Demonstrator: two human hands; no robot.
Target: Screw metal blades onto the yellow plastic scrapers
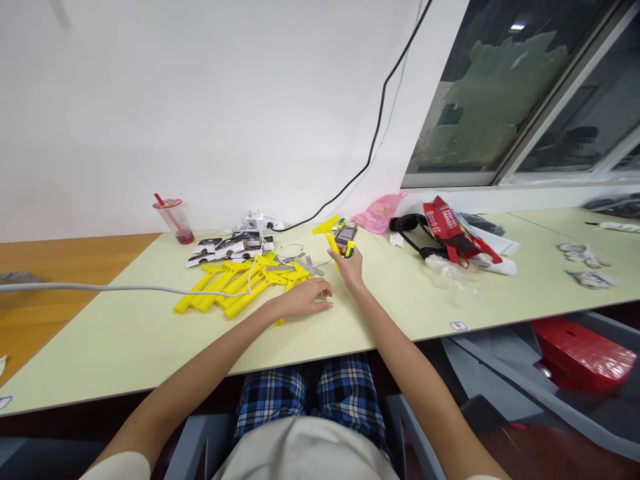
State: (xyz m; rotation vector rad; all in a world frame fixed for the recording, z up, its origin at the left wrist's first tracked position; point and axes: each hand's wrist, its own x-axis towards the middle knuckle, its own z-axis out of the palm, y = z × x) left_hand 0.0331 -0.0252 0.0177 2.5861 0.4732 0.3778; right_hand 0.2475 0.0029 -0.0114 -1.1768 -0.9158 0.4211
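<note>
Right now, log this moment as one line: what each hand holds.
left hand: empty, resting beside yellow plastic parts | right hand: holding yellow T-shaped part

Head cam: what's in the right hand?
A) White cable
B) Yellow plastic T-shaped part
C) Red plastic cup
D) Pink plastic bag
B. The right hand is wrapped around the stem of a yellow plastic T-shaped part.

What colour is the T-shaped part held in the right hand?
The T-shaped part is bright yellow; the head view shows it best.
</note>
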